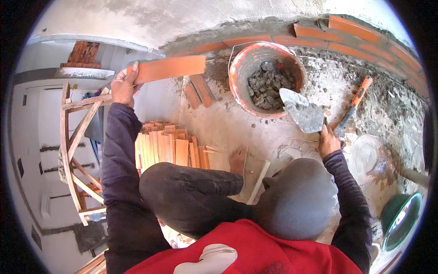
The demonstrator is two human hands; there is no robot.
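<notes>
My left hand (pixel 123 89) is raised at the left, fingers closed round one end of a thin orange brick (pixel 173 67), which extends to the right. A trowel (pixel 303 112) is in my right hand (pixel 328 142); its blade is smeared with grey mortar. The blade's tip is over the near right rim of an orange bucket (pixel 235 86). Lumpy grey mortar (pixel 268 89) fills the bottom of that bucket. Below the held brick, a few loose bricks (pixel 200 90) lie on the floor.
Laid brick courses (pixel 315 42) run along the wall's foot. Stacked bricks (pixel 171 144) stand beside my left knee. An orange-handled tool (pixel 356 102) lies right of the bucket. A green basin (pixel 401 219) is at the lower right, a wooden frame (pixel 73 150) at the left.
</notes>
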